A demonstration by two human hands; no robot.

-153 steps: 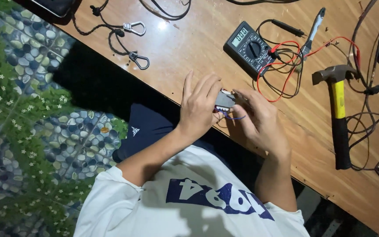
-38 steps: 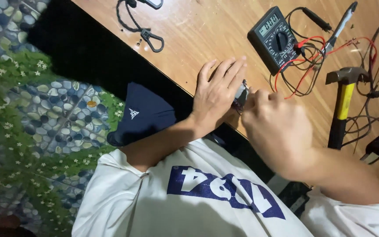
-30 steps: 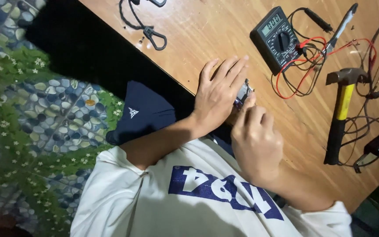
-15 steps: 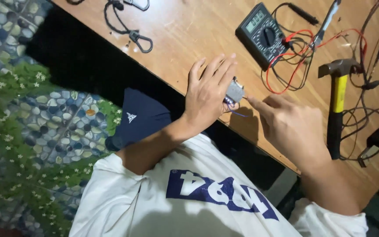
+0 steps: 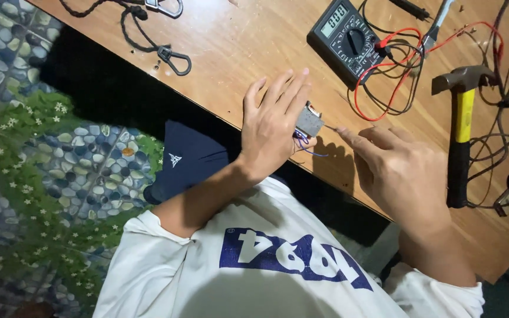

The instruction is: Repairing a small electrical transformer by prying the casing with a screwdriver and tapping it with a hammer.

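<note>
A small grey part (image 5: 308,122) with thin purple wires is held at the tabletop (image 5: 237,41) edge by the left hand (image 5: 273,126), pinched at the fingers with the rest spread upward; it is judged light, stiff and fragile at the wires, best gripped by its body; the right hand (image 5: 405,176) is kept empty, its loosely opened fingers just beside the part; a meter (image 5: 346,40) and hammer (image 5: 459,126) lie beyond

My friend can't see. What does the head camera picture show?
A person's left hand holds a small grey electrical part with thin wires at the edge of a wooden table, while the right hand points a fingertip at it. A black multimeter and a yellow-handled hammer lie nearby.
</note>
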